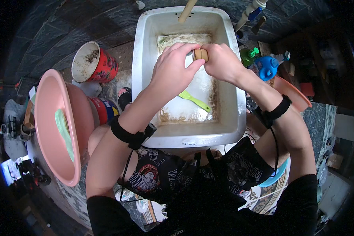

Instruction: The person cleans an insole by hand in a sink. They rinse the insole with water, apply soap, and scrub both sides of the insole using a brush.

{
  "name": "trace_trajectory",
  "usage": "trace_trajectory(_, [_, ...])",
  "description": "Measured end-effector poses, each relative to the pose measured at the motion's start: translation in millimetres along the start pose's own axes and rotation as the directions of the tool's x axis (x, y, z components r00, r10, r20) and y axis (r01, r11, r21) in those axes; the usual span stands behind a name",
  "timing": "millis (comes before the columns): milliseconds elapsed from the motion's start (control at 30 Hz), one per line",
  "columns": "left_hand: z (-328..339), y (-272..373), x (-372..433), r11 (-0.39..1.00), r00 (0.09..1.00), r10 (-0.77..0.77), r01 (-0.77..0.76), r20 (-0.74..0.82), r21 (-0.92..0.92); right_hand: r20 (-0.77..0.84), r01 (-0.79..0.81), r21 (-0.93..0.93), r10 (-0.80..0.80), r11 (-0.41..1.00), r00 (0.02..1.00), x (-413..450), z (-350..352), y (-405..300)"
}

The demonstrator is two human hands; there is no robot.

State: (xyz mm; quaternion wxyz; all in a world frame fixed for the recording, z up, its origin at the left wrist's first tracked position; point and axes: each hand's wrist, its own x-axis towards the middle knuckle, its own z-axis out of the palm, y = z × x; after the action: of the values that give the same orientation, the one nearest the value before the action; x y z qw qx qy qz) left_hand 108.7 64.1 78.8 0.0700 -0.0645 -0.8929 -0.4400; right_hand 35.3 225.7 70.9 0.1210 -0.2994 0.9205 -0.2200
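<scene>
Both hands meet over a stained white sink basin. Between them is a small tan piece with a crease across it; its exact kind is unclear. My left hand pinches its left side between thumb and fingers. The right hand is closed around its other end, with the fingers curled out of sight. Below the hands, a lime-green plastic handle with a hole in its end lies on the wet basin floor. Its upper end is hidden behind my left hand. Brown grime marks the basin's floor and corners.
A pink tub with a pale green cloth stands left, near a red flowered bucket. Right of the basin are a green pump bottle, a blue jug and an orange basin. A pale pipe overhangs the far rim.
</scene>
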Motion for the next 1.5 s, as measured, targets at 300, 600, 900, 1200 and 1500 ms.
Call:
trace_trajectory(300, [6.8, -0.3, -3.6, 0.915, 0.962, 0.050, -0.152, 0.267, 0.375, 0.187, 0.067, -0.224, -0.025, 0.972, 0.982, -21.0, -6.0, -12.3])
trace_trajectory(600, [28.1, 13.6, 3.6, 0.840, 0.925, 0.020, -0.221, 0.379, 0.495, 0.181, 0.064, -0.123, -0.041, 0.990, 0.983, -31.3, -8.9, -1.7])
trace_trajectory(900, [12.9, 16.1, 7.7, 0.842, 0.962, -0.012, -0.137, 0.272, 0.522, 0.176, 0.014, -0.136, 0.011, 0.991, 0.984, -29.6, -26.5, 7.9])
trace_trajectory(1200, [20.7, 10.1, 14.2, 0.871, 0.984, 0.039, -0.119, 0.173, 0.477, 0.007, -0.007, 0.069, 0.007, 0.998, 1.000, -28.7, -15.6, -4.3])
trace_trajectory(1500, [40.3, -2.9, 25.6, 0.786, 0.971, -0.043, -0.113, 0.236, 0.607, 0.115, -0.097, -0.145, 0.114, 0.985, 0.987, -24.4, -17.2, -3.6])
